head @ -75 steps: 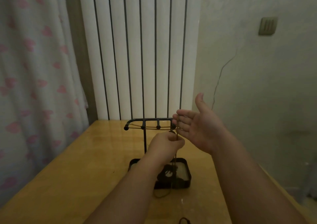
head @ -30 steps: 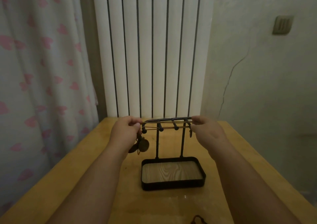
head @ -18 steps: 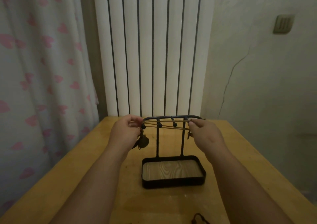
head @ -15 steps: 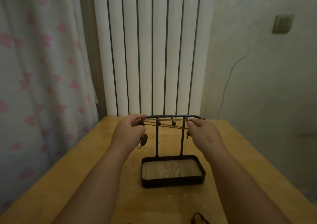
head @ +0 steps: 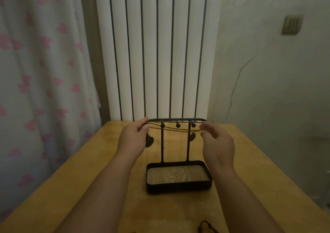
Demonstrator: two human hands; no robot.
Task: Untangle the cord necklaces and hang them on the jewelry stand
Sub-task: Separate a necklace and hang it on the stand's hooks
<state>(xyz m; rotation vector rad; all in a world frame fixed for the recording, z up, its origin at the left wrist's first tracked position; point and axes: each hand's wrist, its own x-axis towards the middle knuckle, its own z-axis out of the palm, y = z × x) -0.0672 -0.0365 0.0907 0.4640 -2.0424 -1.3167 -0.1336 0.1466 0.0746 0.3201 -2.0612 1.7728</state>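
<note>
A black jewelry stand (head: 162, 143) with a top bar, ball-tipped pegs and a wood-lined tray base (head: 178, 187) stands mid-table. Tan cord necklaces (head: 175, 129) run stretched along the bar between my hands. My left hand (head: 133, 139) pinches the cords at the bar's left end; a dark heart pendant (head: 149, 141) hangs beside it. My right hand (head: 217, 143) pinches the cords at the right end, where a small pendant (head: 192, 136) dangles. Another dark cord (head: 206, 228) lies at the table's near edge.
The wooden table (head: 89, 170) is pushed against a white ribbed radiator (head: 157, 50). A curtain with pink hearts (head: 41, 72) hangs to the left. A pale wall with a crack and a switch plate (head: 292, 24) is to the right.
Earlier the stand faced end-on with my left hand at its hook; since then it faces me broadside. In the last second both hands stayed at the bar's ends, the cords pulled taut.
</note>
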